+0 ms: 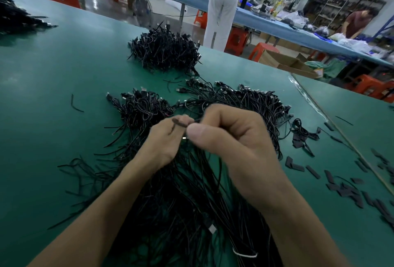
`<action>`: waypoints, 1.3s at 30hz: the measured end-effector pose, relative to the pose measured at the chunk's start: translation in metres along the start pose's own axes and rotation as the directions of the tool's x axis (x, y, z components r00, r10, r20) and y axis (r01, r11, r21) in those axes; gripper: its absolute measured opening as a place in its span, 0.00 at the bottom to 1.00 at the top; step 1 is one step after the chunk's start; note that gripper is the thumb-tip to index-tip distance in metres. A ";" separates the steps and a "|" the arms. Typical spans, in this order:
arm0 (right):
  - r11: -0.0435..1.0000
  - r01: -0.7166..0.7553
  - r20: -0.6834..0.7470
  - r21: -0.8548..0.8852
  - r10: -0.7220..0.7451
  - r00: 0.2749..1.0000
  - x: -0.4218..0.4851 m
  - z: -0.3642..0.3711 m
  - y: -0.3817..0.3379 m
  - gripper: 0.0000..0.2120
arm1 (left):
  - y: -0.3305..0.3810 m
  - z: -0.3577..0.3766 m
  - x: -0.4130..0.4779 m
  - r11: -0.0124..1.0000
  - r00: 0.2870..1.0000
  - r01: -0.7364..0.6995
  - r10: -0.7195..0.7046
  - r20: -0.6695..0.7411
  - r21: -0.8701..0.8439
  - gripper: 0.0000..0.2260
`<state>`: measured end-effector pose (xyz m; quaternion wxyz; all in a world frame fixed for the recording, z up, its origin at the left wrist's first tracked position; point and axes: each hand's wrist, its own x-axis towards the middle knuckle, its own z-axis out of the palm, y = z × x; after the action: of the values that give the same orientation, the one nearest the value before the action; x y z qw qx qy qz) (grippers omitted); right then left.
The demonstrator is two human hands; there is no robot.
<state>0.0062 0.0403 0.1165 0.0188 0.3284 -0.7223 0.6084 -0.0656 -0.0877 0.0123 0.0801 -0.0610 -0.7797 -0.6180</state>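
WORKSHOP FLOOR: A worker fits sleeving to cable ends at a green table (53, 75), both hands raised just above a loose bundle (187, 198) of black cables that fans out toward the camera. The left hand (164, 139) pinches a short black sleeve (178, 122) btwn thumb and fingertips. The right hand (230, 139), fingers curled tight and blurred by motion, pinches a thin cable end (197, 120) and points it at the sleeve's mouth. Sleeve and cable end meet directly over the bundle's far edge; whether the tip is already inside can't be told at this blur.

Progress looks early to middling. This one joint appears to be at the threading stage, not seated. The bundle holds many more cables, and a white tie (245, 255) at its near end binds some of them. To the bundle's right, dozens of cut sleeve pcs (341, 190) lie scattered, waiting for use. Beyond the bundle sit three heaps w/ plugs showing: one at far left (140, 107), one at far right (255, 100), a third farther back (164, 51). Can't tell from here if those heaps are finished work or stock yet to do. In the bkgd past the bundle, a person in light trousers (221, 15) stands at another bench.
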 end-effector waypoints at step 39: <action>0.658 -0.653 -0.603 -0.375 0.362 0.711 -0.032 -0.069 0.084 0.13 | 0.027 -0.033 -0.008 0.778 0.783 -0.201 0.493 -0.380 0.595 0.14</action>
<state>-0.0366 0.1197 0.0479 0.1154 -0.0766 -0.9032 0.4063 -0.0503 -0.1135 0.0441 0.4166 -0.0172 -0.8399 -0.3475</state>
